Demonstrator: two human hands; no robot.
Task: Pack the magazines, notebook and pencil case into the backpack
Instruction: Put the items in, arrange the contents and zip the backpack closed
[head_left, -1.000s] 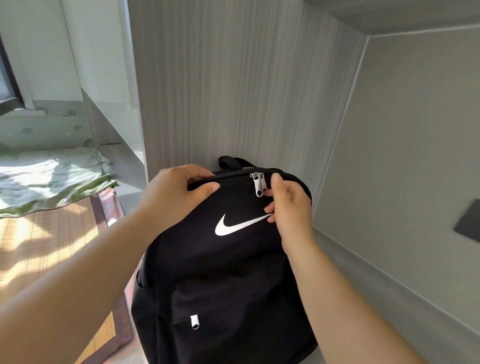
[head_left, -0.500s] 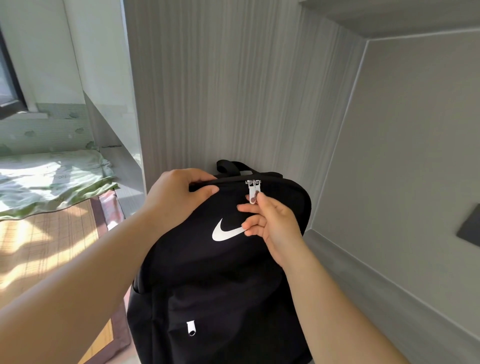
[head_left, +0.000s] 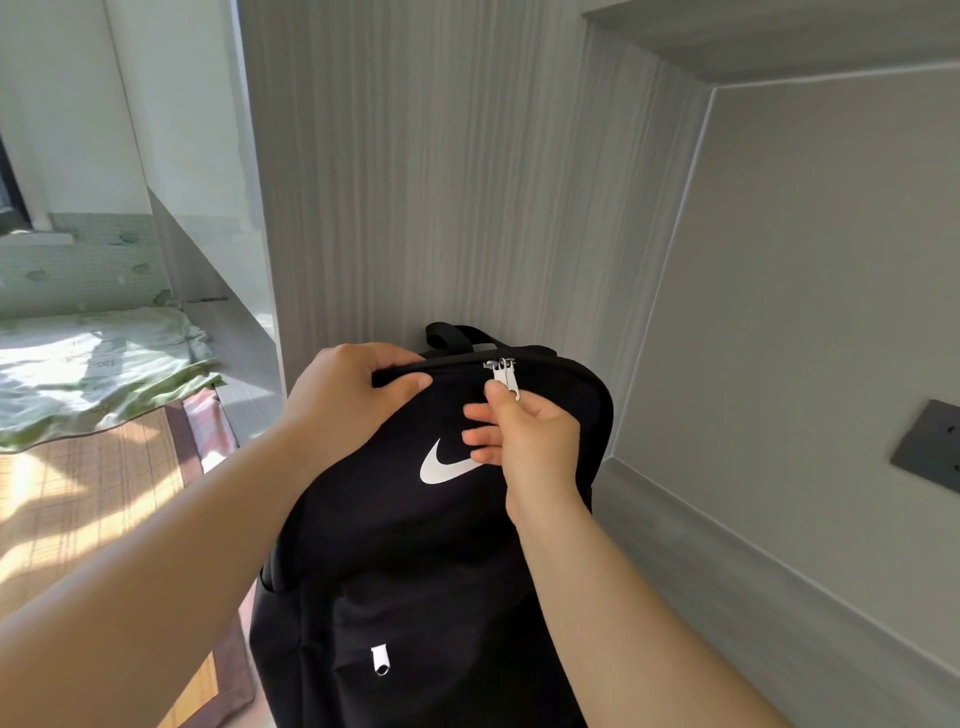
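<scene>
A black backpack (head_left: 410, 561) with a white swoosh logo stands upright against a grey wood-grain panel. Its top zipper is closed, with two silver zipper pulls (head_left: 503, 375) meeting at the top middle. My left hand (head_left: 348, 400) grips the top edge of the backpack left of the pulls, thumb on the front. My right hand (head_left: 524, 441) pinches the lower end of the zipper pulls between thumb and forefinger. A second small white zipper pull (head_left: 381, 660) hangs on the lower front pocket. No magazines, notebook or pencil case are in view.
A grey panel (head_left: 431, 208) rises behind the backpack and a grey wall (head_left: 810, 312) with a dark socket plate (head_left: 930, 447) stands to the right. At left lies a bamboo mat (head_left: 78, 514) with a green blanket (head_left: 88, 364).
My right hand moved from the backpack's right top edge to the zipper pulls and now pinches them. The left hand kept its grip on the top edge.
</scene>
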